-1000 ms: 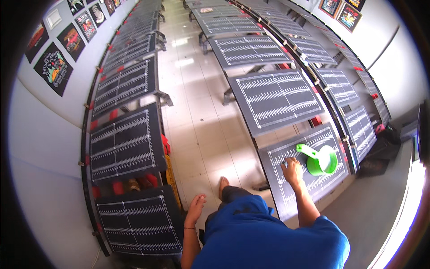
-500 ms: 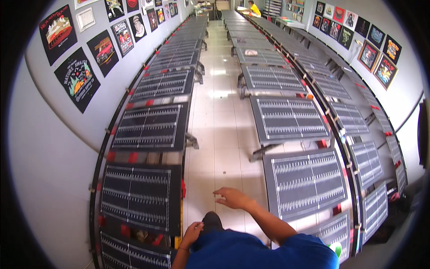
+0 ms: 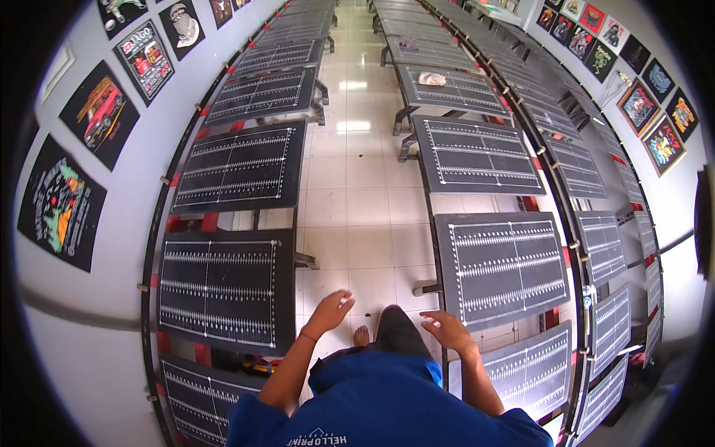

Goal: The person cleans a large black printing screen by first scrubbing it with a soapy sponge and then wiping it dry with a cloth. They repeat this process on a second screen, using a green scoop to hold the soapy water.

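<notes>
- Left hand (image 3: 328,311): loosely open over the aisle floor (image 3: 350,201), fingers slightly bent, with nothing seen in it. It is near the left board (image 3: 226,289) but apart from it.
- Right hand (image 3: 448,331): open and apparently empty, fingers pointing inward. It lies at the near inner corner of the right board (image 3: 504,270) in this view; whether it touches the edge cannot be told.
- Posture: both forearms are held out in front of the blue shirt (image 3: 357,398) – probably just carried free of the boards, since neither hand grips anything.
- Placement: the boards stand in rows on both sides of the aisle, presumably so that each can be reached from the walkway. A dark rail (image 3: 575,257) runs along the right row's outer side, perhaps as a common guide.
- Appearance of the boards: flat, dark grey to black and rectangular, each with a white border, a cross line and toothed white bands – likely marks for lining things up. The nearest right board (image 3: 525,372) looks paler, probably from glare.
- Farther up the right row: a pale, crumpled cloth (image 3: 432,79) lies on one board.
</notes>
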The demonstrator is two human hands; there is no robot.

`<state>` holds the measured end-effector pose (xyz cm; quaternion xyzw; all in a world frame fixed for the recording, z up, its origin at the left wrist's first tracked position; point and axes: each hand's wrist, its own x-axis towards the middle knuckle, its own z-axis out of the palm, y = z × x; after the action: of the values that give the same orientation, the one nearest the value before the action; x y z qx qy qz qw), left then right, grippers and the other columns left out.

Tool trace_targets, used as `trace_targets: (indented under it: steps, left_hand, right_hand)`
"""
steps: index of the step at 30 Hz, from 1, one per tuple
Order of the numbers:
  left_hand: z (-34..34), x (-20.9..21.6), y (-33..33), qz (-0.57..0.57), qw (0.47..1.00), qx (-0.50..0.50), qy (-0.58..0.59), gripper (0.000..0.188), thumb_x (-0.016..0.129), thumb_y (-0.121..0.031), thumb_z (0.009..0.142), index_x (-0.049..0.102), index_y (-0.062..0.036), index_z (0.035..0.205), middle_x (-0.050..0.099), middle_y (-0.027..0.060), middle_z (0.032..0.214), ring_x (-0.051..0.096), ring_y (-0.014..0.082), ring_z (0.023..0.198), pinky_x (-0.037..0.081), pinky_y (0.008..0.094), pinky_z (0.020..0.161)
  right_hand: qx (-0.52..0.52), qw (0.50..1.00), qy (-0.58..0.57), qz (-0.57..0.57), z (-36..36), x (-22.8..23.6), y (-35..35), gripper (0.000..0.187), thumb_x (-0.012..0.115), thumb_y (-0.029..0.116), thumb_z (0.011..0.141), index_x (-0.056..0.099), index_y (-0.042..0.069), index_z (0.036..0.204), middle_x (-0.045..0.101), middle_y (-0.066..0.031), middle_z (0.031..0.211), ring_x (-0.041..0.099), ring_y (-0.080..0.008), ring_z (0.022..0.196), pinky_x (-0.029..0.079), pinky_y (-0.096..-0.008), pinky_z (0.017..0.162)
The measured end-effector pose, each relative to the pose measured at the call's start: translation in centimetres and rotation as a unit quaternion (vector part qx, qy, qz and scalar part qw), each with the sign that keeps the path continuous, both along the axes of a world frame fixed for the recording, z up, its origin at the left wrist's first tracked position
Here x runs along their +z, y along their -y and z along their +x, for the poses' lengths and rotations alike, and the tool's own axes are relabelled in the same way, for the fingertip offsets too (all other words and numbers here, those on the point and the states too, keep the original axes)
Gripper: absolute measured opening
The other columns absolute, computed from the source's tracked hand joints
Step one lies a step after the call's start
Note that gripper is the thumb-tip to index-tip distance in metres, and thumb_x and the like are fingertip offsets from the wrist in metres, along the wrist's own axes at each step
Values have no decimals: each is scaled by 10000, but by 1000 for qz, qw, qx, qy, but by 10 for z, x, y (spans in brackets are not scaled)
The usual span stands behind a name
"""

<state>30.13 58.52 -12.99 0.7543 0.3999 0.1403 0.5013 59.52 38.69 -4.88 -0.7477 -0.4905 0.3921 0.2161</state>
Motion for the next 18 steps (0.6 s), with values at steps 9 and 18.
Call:
trace_targets:
  steps: [9, 18]
  left_hand:
    - [63, -4, -188, -124, 985, 98, -68, 373, 608, -296, 1014, 641, 11, 1225, 707, 162, 1139, 695, 261, 979, 543, 349, 868]
    - [117, -48, -373, -229, 943, 237, 36, 331, 571, -268, 1038, 659, 1, 1210, 714, 111, 1088, 676, 169, 965, 530, 301, 862]
  right_hand:
    - [27, 998, -38, 49, 108, -26, -248, 334, 645, 314, 967, 708, 95, 1211, 717, -166, 1107, 687, -337, 985, 527, -413, 885]
    - [127, 989, -13, 69, 206, 5, -584, 301, 645, 259, 975, 706, 99, 1223, 719, -169, 1114, 697, -305, 978, 534, -400, 877]
